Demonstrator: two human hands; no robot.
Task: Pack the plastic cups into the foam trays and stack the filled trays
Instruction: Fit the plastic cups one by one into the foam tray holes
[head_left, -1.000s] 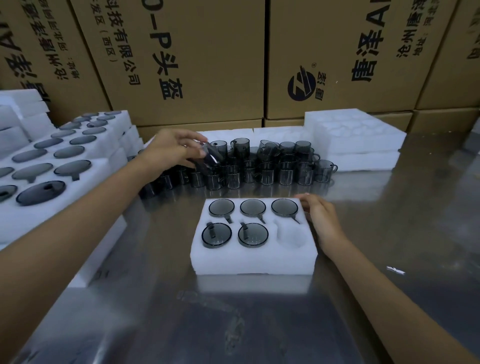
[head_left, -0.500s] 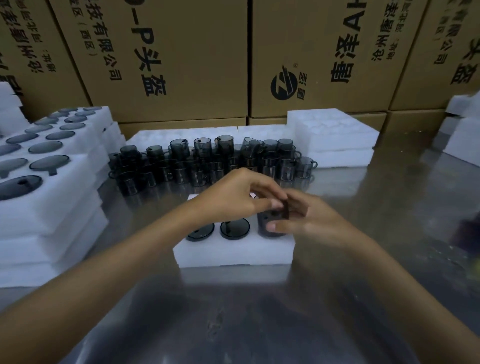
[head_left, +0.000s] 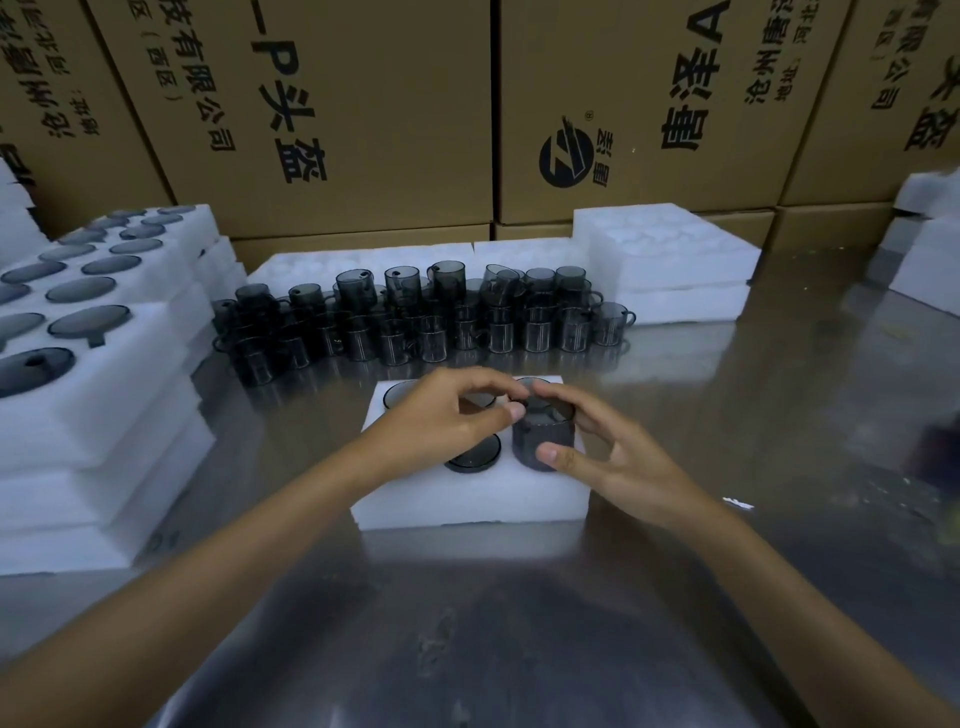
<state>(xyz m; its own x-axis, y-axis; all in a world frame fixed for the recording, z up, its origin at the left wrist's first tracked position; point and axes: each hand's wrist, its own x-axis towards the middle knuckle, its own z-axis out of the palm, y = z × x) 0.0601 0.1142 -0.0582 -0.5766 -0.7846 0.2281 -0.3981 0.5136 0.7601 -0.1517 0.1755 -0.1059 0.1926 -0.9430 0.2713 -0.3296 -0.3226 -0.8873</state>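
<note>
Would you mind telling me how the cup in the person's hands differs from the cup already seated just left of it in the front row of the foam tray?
The held cup stands well above the foam tray; the seated cup is sunk so only its round top shows. The right hand grips the held cup and the left hand pinches its rim; nothing grips the seated cup. Both are dark, smoky, see-through plastic.

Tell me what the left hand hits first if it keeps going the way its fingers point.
Probably the dark cup that the right hand holds over the foam tray: the left hand points rightward, fingertips at the rim already. Depth is unclear.
</note>
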